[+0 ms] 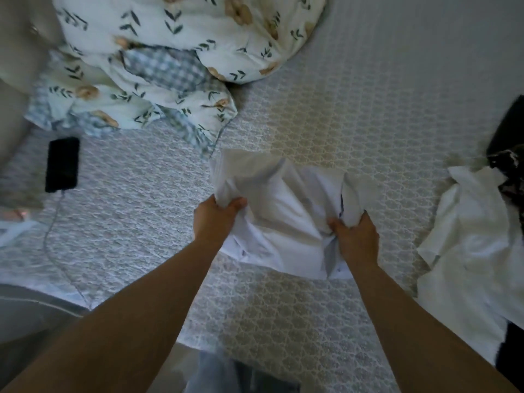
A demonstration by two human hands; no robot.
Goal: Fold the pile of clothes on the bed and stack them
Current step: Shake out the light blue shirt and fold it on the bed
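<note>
Patterned bed (368,103) bears floral duvet (158,61), phone (62,164), white shirt (283,219), clothes pile (470,251)

1. My left hand (217,215) and right hand (355,236) bury their fingertips in the white shirt (283,217).
2. The dark clothes (507,154) run off the right edge.
3. The floral duvet (175,52) is cut off at the top.

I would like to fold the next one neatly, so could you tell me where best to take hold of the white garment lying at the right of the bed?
Probably by the two corners of its upper edge, reaching in from the near side: the white garment lies crumpled and spread, so lifting there should let it hang flat.
</note>
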